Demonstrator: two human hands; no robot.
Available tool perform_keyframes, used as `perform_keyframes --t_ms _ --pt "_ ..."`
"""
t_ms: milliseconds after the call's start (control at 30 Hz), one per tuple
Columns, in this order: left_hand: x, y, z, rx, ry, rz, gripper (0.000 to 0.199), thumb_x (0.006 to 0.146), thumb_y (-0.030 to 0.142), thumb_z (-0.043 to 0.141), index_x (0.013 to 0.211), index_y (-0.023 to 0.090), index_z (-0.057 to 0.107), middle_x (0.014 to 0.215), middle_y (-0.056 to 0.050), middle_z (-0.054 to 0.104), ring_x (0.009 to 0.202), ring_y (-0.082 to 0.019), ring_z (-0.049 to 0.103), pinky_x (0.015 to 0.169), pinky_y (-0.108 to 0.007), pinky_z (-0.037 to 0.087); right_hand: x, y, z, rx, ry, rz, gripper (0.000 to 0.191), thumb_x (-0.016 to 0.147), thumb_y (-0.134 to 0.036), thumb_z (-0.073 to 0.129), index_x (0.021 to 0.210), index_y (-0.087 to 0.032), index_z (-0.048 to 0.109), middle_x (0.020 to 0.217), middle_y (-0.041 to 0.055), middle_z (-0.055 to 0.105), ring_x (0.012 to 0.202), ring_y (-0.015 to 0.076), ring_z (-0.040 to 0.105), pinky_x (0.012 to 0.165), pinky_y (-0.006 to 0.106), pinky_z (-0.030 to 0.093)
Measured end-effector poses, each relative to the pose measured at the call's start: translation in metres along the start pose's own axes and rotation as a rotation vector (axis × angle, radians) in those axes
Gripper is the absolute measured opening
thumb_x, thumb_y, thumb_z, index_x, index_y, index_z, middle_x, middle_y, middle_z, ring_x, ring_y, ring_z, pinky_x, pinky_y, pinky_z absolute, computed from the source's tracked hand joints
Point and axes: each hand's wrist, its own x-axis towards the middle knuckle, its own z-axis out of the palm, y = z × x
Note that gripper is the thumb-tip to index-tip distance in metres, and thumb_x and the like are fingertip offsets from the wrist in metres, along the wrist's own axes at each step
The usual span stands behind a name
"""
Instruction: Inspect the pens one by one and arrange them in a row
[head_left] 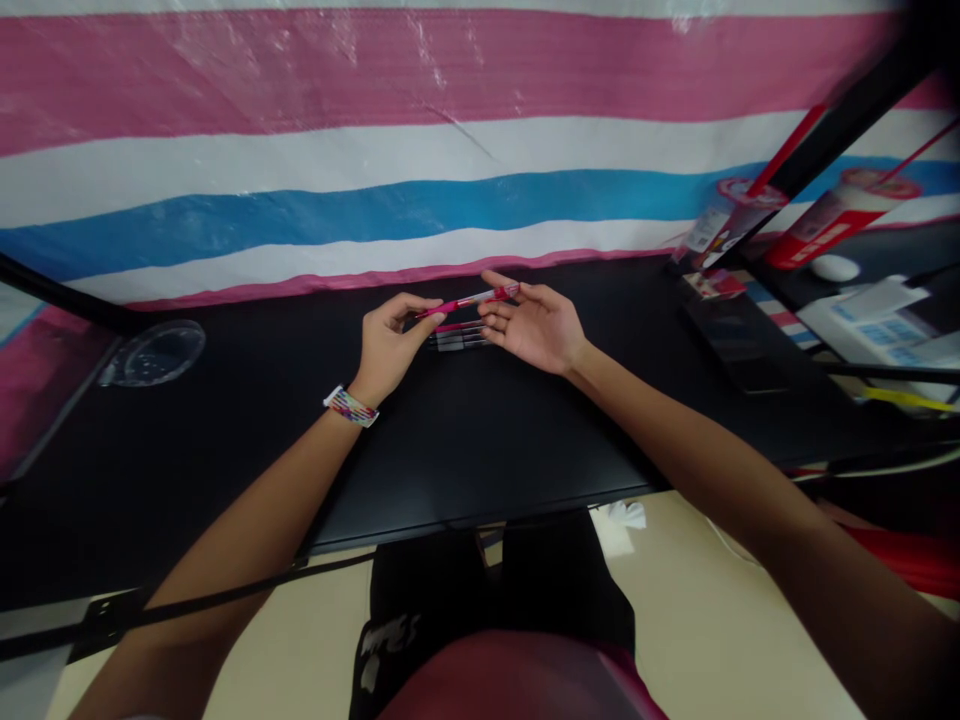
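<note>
A pink-and-clear pen (480, 300) is held slightly tilted above the black table, its right end higher. My left hand (394, 340) pinches its left end between thumb and fingers. At the other end, my right hand (541, 325) has its palm turned up, with the thumb and index finger at the pen's tip and the other fingers loosely extended. Just below, several more pens (457, 337) lie side by side on the table, with pink and dark parts showing. My right fingers partly cover their right ends.
On the black table (450, 440) a clear plastic lid (155, 353) lies at left. To the right are a dark phone (739, 345), a small red-and-white packet (714, 284) and two drink cups (731, 215) with red straws. A striped sheet (450, 80) hangs behind.
</note>
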Motion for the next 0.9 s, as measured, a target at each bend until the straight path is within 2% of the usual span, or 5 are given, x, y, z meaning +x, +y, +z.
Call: perform_keyframes --t_ms 200,300,500,700,900 --pt "0.001 -0.003 -0.003 0.011 -0.007 0.04 0.015 0.093 0.033 0.09 0.105 0.026 0.087 0.111 -0.006 0.088 0.105 -0.023 0.082 0.101 -0.04 0.065 0.002 0.0 -0.004 -0.036 -0.006 -0.008 0.067 0.091 -0.074 0.068 0.135 -0.025 0.077 0.119 0.013 0.083 0.103 0.0296 0.076 0.087 0.045 0.065" --pt "0.002 -0.001 -0.005 0.116 -0.018 0.032 0.016 0.096 0.034 0.086 0.109 0.026 0.086 0.114 -0.006 0.088 0.106 -0.023 0.081 0.102 -0.041 0.064 0.007 0.005 -0.012 -0.276 0.131 -0.147 0.044 0.09 -0.061 0.08 0.117 -0.026 0.082 0.107 0.0082 0.083 0.085 0.0237 0.073 0.077 0.04 0.063" --pt "0.005 -0.001 -0.003 0.269 -0.071 -0.031 0.015 0.102 0.03 0.075 0.112 0.025 0.085 0.116 -0.005 0.088 0.105 -0.023 0.08 0.102 -0.041 0.063 0.018 0.013 -0.026 -0.77 0.202 -0.375 0.018 0.099 -0.029 0.073 0.112 -0.027 0.086 0.122 0.0062 0.086 0.114 0.0284 0.079 0.109 0.049 0.062" --pt "0.007 -0.011 -0.004 0.476 -0.106 -0.041 0.016 0.101 0.025 0.076 0.111 0.03 0.088 0.117 -0.004 0.089 0.113 -0.029 0.08 0.11 -0.051 0.06 0.026 0.021 -0.036 -1.064 0.181 -0.343 0.033 0.096 -0.008 0.067 0.112 -0.025 0.089 0.122 0.005 0.088 0.119 0.0296 0.08 0.115 0.051 0.059" --pt "0.008 -0.011 -0.005 0.549 -0.169 -0.069 0.021 0.102 0.024 0.073 0.114 0.031 0.089 0.12 -0.003 0.089 0.119 -0.03 0.078 0.114 -0.053 0.057 0.028 0.022 -0.039 -1.096 0.167 -0.256 0.04 0.096 -0.005 0.059 0.11 -0.023 0.092 0.118 0.004 0.089 0.116 0.0274 0.083 0.114 0.047 0.061"
